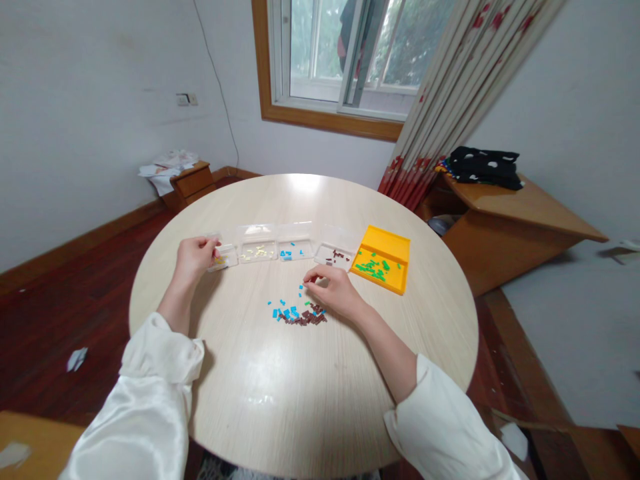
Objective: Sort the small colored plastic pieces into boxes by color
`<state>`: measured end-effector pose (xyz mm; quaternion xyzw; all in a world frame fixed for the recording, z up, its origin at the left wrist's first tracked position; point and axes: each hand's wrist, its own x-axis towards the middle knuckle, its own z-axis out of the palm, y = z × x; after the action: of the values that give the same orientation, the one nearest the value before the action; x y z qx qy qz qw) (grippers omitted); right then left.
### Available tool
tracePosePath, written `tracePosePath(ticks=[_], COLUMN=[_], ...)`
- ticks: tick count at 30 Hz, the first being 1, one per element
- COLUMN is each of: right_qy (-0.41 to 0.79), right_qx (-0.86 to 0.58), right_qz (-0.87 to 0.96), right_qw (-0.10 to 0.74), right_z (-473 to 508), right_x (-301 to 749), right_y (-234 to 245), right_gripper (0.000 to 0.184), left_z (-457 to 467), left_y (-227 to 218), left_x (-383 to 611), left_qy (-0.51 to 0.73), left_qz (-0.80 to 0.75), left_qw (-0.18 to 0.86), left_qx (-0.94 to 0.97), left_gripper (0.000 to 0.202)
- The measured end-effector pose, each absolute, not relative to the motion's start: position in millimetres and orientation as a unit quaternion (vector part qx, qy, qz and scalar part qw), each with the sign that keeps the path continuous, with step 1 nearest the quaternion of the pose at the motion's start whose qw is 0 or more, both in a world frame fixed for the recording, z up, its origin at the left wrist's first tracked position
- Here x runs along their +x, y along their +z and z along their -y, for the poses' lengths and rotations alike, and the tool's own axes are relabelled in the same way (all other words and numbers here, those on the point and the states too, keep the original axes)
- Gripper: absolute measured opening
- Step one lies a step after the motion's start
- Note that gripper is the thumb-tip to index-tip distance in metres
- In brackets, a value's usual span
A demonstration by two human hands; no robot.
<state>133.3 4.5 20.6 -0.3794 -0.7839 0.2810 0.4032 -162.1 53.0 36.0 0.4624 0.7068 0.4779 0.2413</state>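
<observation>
My left hand [194, 257] rests at the leftmost clear tray [226, 256], fingers curled in a pinch over its yellow pieces. My right hand [333, 288] hovers just above a small pile of blue and brown pieces [299, 313] on the round table [300, 373], fingertips pinched together; what they hold is too small to make out. A row of clear trays follows to the right: one with pale pieces [259, 251], one with blue pieces [295, 250], one with brown pieces [335, 255]. An orange tray [383, 257] with green pieces ends the row.
A wooden desk [520, 207] with dark clothing stands at the right by a curtain [450, 100]. A small wooden cabinet [193, 180] with papers sits by the left wall. Paper scraps lie on the dark floor.
</observation>
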Motion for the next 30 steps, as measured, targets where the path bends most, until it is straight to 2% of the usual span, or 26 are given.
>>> tracePosePath(ticks=[9,16,25,30], right_qy=[0.278,0.262,0.214,0.202], right_qx=[-0.386,-0.404,-0.379,-0.379], right_qz=[0.784,0.788,0.855,0.867], right_qw=[0.398,0.382,0.282,0.254], right_z=[-4,-5,-9,-11], right_x=[133,133,134,132], right_y=[21,21,12,5], right_gripper=[0.01,0.009,0.021,0.019], left_z=[-52,-51,-50,-42], left_y=[35,36,39,34], left_x=[-161,-159,-150,-116], left_qy=[0.46,0.441,0.477,0.429], left_qz=[-0.709,-0.729,-0.693,-0.598], left_qw=[0.205,0.194,0.141,0.206], left_qx=[0.493,0.487,0.523,0.645], left_gripper=[0.03,0.024,0.025,0.031])
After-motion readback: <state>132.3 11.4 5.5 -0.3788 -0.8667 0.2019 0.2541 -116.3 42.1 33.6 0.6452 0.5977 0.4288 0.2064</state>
